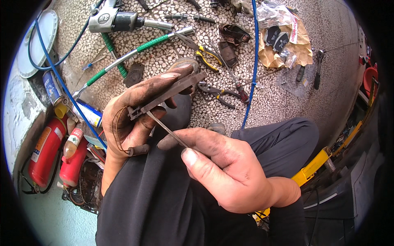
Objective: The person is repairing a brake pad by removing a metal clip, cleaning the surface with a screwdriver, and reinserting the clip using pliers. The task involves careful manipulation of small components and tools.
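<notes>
My left hand (135, 110) is grimy and holds a flat dark brake pad (170, 93) edge-on, fingers wrapped along its back. A thin wire loop hangs over that hand's wrist side. My right hand (221, 168) pinches a thin metal rod (164, 128) between thumb and forefinger, and the rod's tip touches the near end of the pad. Both hands sit above my lap in dark trousers.
On the pebbled floor lie an impact wrench (115, 19), a green-taped pipe (135, 50), yellow-handled pliers (205, 53), dark pliers (217, 92) and a paper bag with pads (283, 41). A blue hose (255, 61) crosses the floor. Red extinguishers (47, 149) stand at the left.
</notes>
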Demonstrator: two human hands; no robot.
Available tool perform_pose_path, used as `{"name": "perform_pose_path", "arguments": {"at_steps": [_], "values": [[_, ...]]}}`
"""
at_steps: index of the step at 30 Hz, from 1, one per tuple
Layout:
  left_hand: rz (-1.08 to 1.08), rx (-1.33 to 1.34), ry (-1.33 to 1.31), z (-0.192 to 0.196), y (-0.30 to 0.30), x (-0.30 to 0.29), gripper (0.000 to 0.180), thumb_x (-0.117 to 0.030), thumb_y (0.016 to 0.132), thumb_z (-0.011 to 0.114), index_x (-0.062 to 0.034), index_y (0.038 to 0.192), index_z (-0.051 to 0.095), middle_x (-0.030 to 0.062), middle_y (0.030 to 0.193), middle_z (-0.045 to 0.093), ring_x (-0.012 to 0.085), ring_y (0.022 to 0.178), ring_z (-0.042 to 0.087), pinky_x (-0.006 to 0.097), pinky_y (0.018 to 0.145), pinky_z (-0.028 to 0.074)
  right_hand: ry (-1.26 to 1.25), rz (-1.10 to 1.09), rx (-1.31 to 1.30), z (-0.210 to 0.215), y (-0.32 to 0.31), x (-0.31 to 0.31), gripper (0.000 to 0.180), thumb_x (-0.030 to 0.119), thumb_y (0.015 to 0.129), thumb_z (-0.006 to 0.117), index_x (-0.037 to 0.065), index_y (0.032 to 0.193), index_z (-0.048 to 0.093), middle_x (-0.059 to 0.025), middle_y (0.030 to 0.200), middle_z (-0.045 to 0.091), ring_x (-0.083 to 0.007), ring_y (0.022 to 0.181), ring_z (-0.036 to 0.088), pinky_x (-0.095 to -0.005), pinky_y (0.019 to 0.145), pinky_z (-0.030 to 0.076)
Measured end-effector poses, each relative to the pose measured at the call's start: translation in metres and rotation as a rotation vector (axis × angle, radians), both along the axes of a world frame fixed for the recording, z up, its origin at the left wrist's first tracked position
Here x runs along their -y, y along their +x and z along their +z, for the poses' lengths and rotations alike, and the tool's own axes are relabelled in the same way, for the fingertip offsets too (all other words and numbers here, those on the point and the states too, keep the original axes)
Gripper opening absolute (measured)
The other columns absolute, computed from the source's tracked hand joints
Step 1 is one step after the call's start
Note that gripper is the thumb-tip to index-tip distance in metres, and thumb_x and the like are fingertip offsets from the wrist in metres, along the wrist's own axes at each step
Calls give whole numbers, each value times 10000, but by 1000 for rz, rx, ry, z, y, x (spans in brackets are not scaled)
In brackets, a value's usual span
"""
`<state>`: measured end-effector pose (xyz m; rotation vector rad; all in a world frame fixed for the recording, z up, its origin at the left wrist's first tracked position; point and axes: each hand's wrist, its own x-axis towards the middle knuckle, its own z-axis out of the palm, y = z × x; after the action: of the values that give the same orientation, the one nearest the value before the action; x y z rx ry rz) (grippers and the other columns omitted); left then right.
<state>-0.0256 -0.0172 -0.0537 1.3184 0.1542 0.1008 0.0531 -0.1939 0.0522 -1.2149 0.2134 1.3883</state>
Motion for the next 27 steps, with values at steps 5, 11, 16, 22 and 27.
{"name": "perform_pose_path", "arguments": {"at_steps": [5,11,16,22,27], "values": [[77,11,-43,-5,1,6,418,-165,941,641,-80,1345,572,289,1347,549,420,1074,637,403,786,541,57,-174,-237,9,3,-10,321,24,1038,431,-50,1345,487,11,918,601,-5,622,394,-175,552,340],[45,-63,-28,-4,5,0,382,-186,944,635,-92,1312,600,295,1336,555,419,1079,632,405,762,538,12,124,364,0,-1,1,312,-9,987,497,-70,1291,535,-90,946,675,-83,697,589,-221,631,470],[121,56,61,2,7,9,349,-71,868,631,43,1197,628,321,1228,610,433,1125,627,446,887,518,10,374,649,12,35,14,276,-39,916,550,-83,1182,610,-159,921,704,-189,742,685,-292,677,534],[-14,154,583,14,20,-8,383,-233,898,621,97,1086,674,303,1119,671,396,1020,691,412,868,534,-15,462,738,13,53,13,255,-34,881,591,-65,1128,645,-165,842,680,-240,686,672,-311,631,527],[-64,237,750,11,23,-16,451,-296,897,598,93,1116,658,306,1131,663,393,1002,690,427,847,533,-47,604,921,7,67,21,244,-38,834,635,-34,1073,680,-146,791,653,-249,645,643,-325,588,504]]}}
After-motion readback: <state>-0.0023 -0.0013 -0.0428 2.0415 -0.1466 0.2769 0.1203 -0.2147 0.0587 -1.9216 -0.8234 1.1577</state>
